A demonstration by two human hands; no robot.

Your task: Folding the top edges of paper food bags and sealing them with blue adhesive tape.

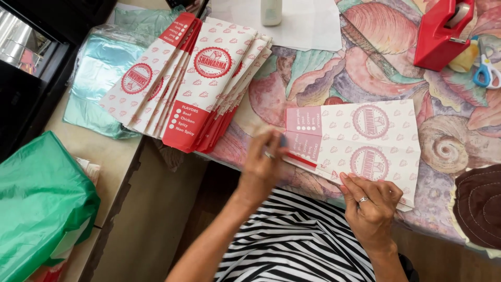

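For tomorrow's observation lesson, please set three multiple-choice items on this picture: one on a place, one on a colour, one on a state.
1. Where does the tape dispenser stand?
A. top right of the table
B. on the green bag
C. under the fanned stack

2. What colour are the scissors' handles?
A. black
B. blue
C. orange

3. How does the paper sleeve under the hands lie?
A. rolled into a tube
B. crumpled in a ball
C. flat on the patterned cloth

Answers:
1 A: the red dispenser sits at the top right corner.
2 B: the handles beside the dispenser are blue.
3 C: the right hand presses the sleeve's near edge while the left hand, blurred, is at its left end, and it lies flat on the cloth.
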